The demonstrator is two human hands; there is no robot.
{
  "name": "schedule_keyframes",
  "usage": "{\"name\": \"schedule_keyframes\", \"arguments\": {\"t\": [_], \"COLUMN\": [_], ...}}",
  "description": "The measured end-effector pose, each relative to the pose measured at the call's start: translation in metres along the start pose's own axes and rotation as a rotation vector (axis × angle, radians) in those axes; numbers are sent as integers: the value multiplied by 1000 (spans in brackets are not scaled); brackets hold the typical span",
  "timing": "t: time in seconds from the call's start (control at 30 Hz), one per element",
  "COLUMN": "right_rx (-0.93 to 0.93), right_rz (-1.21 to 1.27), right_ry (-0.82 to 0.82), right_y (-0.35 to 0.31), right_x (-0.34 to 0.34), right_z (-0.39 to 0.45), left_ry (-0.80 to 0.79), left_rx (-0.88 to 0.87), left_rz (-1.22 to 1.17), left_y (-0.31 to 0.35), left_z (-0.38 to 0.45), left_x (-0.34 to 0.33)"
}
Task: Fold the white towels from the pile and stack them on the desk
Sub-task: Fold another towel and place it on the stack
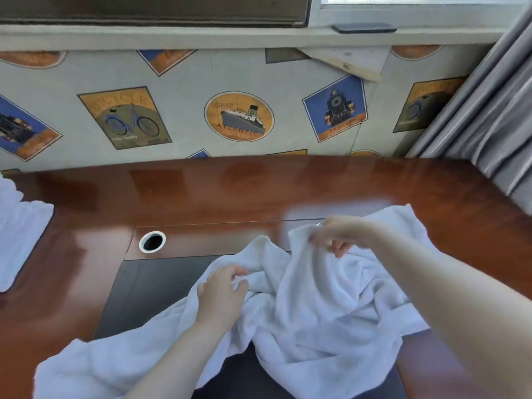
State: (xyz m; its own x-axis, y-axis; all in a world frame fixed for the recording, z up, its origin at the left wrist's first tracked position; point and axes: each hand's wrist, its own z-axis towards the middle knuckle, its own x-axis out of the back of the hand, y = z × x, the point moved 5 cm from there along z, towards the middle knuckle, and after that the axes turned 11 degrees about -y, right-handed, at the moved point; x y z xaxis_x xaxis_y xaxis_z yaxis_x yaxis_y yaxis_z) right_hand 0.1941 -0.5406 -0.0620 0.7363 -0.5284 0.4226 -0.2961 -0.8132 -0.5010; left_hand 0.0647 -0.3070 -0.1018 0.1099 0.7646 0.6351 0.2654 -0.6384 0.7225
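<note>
1. A crumpled white towel (311, 300) lies over the near middle of the desk (201, 191), one end trailing off toward the near left edge and another reaching toward the right side.
2. The left hand (221, 292) rests on the towel's left part, fingers curled into a fold of the cloth and gripping it.
3. The right hand (339, 237) is raised slightly above the desk and blurred; it pinches a lifted bunch of the towel between thumb and fingers.
4. More white towels (20, 234) lie at the desk's left edge, only partly in view; whether they are folded I cannot tell.
5. A round cable hole (152, 241) with a white rim sits in the desk left of the towel, dark inside; its contents cannot be made out.
6. A dark inset pad (149, 286) lies under the towel.
7. A dark phone (364, 27) rests on the window ledge (172, 33) beyond the desk's far edge.
</note>
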Motion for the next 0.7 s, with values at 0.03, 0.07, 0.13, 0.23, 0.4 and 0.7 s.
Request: {"name": "schedule_keyframes", "arguments": {"t": [0.03, 0.07, 0.13, 0.23, 0.4, 0.7], "right_rx": [33, 92, 266, 538, 528, 229], "right_rz": [312, 611, 936, 883, 176, -340], "right_ry": [233, 517, 1000, 1075, 683, 36], "right_y": [7, 19, 45, 51, 75, 100], "right_x": [37, 72, 109, 95, -91, -193], "right_z": [-3, -10, -33, -48, -32, -45], "left_ry": [-7, -15, -23, -31, -108, -183], "left_rx": [-20, -48, -88, -111, -129, -251], "left_rz": [-22, -25, -21, -12, 176, 480], "left_y": [8, 17, 27, 30, 16, -28], "left_z": [5, 13, 23, 35, 21, -47], "left_x": [-2, -4, -8, -18, -43, -89]}}
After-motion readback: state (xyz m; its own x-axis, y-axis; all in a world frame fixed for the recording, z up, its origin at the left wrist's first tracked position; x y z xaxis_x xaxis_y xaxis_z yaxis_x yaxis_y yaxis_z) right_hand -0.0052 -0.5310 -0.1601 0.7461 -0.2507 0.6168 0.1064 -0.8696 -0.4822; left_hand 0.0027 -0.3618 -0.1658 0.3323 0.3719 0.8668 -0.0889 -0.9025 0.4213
